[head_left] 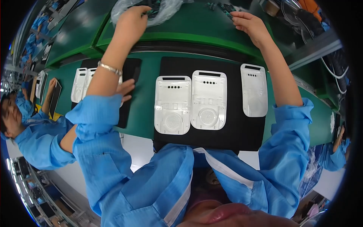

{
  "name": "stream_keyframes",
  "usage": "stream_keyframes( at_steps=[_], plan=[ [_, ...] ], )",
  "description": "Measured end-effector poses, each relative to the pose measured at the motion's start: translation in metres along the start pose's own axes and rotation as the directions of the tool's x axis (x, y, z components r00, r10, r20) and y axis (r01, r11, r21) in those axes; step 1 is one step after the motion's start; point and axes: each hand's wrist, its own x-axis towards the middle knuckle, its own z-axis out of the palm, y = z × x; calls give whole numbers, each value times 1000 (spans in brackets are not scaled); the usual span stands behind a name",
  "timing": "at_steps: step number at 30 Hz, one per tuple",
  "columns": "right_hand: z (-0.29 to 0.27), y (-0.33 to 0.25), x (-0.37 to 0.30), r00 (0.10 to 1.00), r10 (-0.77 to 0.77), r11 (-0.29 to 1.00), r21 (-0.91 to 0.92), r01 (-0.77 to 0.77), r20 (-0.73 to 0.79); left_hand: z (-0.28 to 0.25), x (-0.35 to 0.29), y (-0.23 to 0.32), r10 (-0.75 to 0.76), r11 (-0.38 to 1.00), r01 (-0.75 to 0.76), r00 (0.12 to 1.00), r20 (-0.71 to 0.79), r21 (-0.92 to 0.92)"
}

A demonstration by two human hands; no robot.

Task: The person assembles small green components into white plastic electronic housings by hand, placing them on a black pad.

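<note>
At the far left, my left hand point(132, 24) is at the mouth of a clear plastic bag point(172, 10) that holds small dark and green parts. Its fingers are closed, and what they pinch is too small to make out. Further right on the raised shelf, my right hand point(251, 27) has its fingertips closed at a small cluster of dark-green parts point(227, 10). Below lie three white plastic housings, inner side up: one on the left point(172, 104), one beside it in the middle point(208, 100), and one apart at the right point(254, 90). The left and middle ones have round speaker grilles.
A black mat point(234, 132) lies under the housings on the green table point(141, 94). The shelf's green front lip point(181, 37) runs behind it. At left, a co-worker's hand point(126, 90) is beside more white housings point(78, 85). A metal post point(314, 53) stands at right.
</note>
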Motion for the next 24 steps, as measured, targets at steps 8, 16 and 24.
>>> stream_keyframes(
  at_steps=[8, 16, 24],
  plan=[
    [-43, 2, -126, 998, -38, 997, -69, 34, -57, 33, 59, -89, -161, 959, 47, 903, 397, 281],
    [-39, 42, -213, 992, -63, 911, -412, 11, -113, 43, 44, -52, -188, 975, 165, 970, 157, 152],
    [-14, 26, -226, 984, -174, 882, -449, 144, -26, 30, 43, -68, -273, 947, 211, 926, 261, 243]
  ],
)
